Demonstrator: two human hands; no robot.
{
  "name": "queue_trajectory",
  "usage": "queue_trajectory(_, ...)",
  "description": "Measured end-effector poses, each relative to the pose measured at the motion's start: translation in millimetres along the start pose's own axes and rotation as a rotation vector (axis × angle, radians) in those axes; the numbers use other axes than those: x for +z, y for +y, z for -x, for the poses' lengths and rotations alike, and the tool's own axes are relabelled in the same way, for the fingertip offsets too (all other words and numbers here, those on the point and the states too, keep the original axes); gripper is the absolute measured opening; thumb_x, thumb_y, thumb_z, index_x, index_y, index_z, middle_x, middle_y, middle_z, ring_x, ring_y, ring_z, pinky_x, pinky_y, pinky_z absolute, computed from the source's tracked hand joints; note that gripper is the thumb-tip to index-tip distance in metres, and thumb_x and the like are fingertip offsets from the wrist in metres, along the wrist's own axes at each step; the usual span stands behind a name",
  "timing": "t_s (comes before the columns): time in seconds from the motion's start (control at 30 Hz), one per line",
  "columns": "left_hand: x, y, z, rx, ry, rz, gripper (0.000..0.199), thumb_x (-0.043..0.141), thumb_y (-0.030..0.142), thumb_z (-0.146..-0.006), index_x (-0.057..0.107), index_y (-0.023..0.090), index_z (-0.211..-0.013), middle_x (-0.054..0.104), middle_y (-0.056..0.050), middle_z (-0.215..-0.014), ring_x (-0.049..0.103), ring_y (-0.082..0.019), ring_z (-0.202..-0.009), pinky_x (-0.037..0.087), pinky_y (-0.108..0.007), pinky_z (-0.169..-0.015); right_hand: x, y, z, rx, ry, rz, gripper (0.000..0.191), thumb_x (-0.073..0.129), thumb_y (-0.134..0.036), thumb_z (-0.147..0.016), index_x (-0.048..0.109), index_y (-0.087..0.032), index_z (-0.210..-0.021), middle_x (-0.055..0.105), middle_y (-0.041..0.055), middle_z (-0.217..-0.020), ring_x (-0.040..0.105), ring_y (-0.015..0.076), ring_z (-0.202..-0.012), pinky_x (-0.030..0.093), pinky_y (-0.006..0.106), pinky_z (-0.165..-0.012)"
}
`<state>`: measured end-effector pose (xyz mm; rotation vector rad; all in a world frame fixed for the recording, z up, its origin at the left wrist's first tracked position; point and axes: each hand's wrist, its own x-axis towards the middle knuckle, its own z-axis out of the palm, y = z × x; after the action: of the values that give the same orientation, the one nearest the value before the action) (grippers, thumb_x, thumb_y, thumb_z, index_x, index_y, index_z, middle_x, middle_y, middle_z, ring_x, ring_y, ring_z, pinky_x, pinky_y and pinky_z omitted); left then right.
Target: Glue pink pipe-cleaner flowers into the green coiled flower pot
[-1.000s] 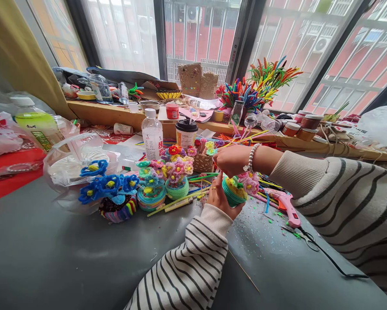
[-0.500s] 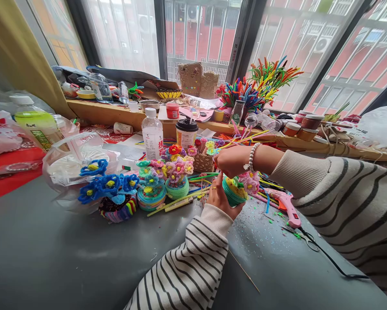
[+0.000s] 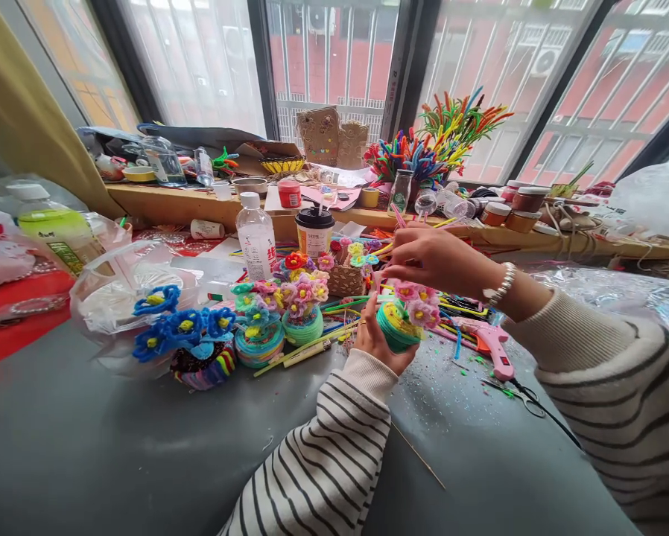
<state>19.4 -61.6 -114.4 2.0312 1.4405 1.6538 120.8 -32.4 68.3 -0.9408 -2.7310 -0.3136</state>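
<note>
My left hand (image 3: pixel 375 339) is wrapped round a small green flower pot (image 3: pixel 397 336) with a yellow top, tilted a little. Pink pipe-cleaner flowers (image 3: pixel 418 304) stand out of its right side. Just above the pot, my right hand (image 3: pixel 432 253) is closed in a pinch, fingertips pointing down and left. Something thin and pinkish shows by those fingertips, too small to make out. Left of my hands stand a green pot of pastel flowers (image 3: pixel 304 327), a striped pot of mixed flowers (image 3: pixel 259 346) and a dark-topped striped pot of blue flowers (image 3: pixel 203 365).
To the right lie a pink glue gun (image 3: pixel 499 350) with its cord and a pair of scissors (image 3: pixel 527 398). A thin stick (image 3: pixel 418 455) lies in front. Behind the pots are a plastic bottle (image 3: pixel 256 238) and a lidded cup (image 3: pixel 315 234). Pipe cleaners (image 3: pixel 418 156) crowd the sill.
My right hand has lifted up and to the right, away from my left hand, uncovering more of the pink flowers. My left hand stays round the green pot. The view has shifted slightly.
</note>
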Motion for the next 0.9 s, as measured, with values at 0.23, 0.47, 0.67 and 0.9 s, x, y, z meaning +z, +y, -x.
queue_trajectory(0.23, -0.8, -7, -3, -0.251, -0.055, 0.292, 0.098, 0.071, 0.036, -0.048, 0.015, 0.024, -0.128, 0.047, -0.009, -0.104, 0.054, -0.025, -0.095, 0.043, -0.046, -0.083, 61, -3, 117, 0.773, 0.774, -0.345, 0.023, 0.048, -0.030, -0.079, 0.044, -0.021, -0.099, 0.052, 0.0050, -0.089, 0.051, 0.0146, -0.073, 0.046, 0.029, -0.066)
queue_trajectory(0.47, -6.9, -10, -7, -0.348, -0.242, 0.681, 0.099, 0.067, 0.052, -0.052, 0.008, 0.023, -0.127, 0.042, -0.016, -0.123, 0.046, -0.027, -0.112, 0.039, -0.045, -0.091, 136, -19, 149, 0.937, 0.621, -0.583, 0.014, 0.036, -0.028, -0.083, 0.048, -0.024, -0.089, 0.057, 0.0068, -0.088, 0.055, 0.0173, -0.072, 0.049, 0.030, -0.060)
queue_trajectory(0.67, -8.7, -5, -8, -0.413, -0.155, 0.727, 0.100, 0.076, 0.034, -0.043, 0.019, 0.026, -0.125, 0.048, -0.010, -0.116, 0.050, -0.027, -0.107, 0.038, -0.045, -0.091, 153, -27, 154, 0.907, 0.695, -0.665, 0.021, 0.039, -0.026, -0.079, 0.050, -0.018, -0.095, 0.058, 0.0061, -0.084, 0.056, 0.0155, -0.075, 0.048, 0.028, -0.060)
queue_trajectory(0.9, -20.6, 4, -5, -0.391, -0.084, 0.677, 0.094, 0.075, 0.030, -0.043, 0.024, 0.024, -0.122, 0.051, -0.009, -0.113, 0.054, -0.023, -0.100, 0.039, -0.043, -0.090, 152, -21, 164, 0.964, 0.726, -0.681, 0.025, 0.040, -0.028, -0.075, 0.051, -0.016, -0.093, 0.057, 0.0059, -0.083, 0.052, 0.0141, -0.068, 0.046, 0.028, -0.059)
